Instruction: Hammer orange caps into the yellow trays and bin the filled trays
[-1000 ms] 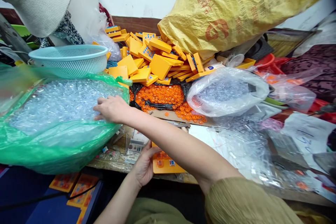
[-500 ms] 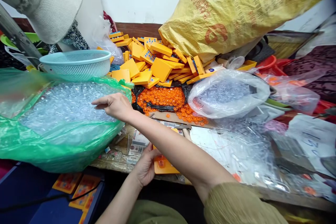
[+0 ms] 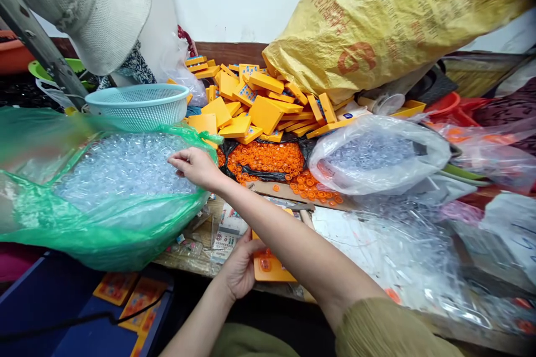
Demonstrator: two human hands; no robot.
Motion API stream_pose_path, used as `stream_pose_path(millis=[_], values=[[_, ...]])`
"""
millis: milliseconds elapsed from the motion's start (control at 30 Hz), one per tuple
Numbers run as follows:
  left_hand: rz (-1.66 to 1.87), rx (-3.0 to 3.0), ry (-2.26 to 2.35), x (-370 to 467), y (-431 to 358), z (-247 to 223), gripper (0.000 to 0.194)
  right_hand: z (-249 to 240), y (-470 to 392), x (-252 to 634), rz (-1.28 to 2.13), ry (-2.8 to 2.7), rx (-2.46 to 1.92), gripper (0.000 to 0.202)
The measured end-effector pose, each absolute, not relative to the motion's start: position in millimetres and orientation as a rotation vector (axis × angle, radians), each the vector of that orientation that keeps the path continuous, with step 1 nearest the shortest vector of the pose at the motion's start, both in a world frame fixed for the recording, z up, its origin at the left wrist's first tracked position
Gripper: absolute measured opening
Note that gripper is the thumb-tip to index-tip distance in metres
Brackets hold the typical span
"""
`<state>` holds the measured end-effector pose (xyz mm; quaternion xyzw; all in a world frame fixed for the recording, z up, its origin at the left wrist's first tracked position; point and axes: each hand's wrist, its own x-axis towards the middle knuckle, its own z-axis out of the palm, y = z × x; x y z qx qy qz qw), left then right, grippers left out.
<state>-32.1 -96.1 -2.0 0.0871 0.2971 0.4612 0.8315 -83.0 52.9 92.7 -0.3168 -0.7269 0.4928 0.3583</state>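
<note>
My left hand grips a yellow-orange plastic case near the table's front edge. A clear orange part sits on the case's face, and my right forearm covers much of the rest. My right hand reaches across to the left, above a green plastic bag full of small clear plastic pieces. Its thumb and fingers are pinched together at the surface of the pile. Whatever lies between those fingertips is too small to make out.
Behind are a heap of yellow cases, a light-blue basket and a yellow sack. Orange rings fill a black bag. A white bag of clear pieces stands to the right. A blue bin sits lower left.
My right hand has drawn back slightly from the clear pieces, its fingers now closer together. My left hand still holds the yellow case. The whole view has shifted a little.
</note>
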Motion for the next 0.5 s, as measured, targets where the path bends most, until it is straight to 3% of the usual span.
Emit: stream_pose_path(millis=[267,500], values=[[1.019,0.148,0.659,-32,-97,3,0.06,120,20,-15,1.489,-1.502,-0.833,0.014],[1.047,0.23,0.607,-34,-100,4,0.057,72,-50,106,1.235,-1.304,-1.201,0.022]])
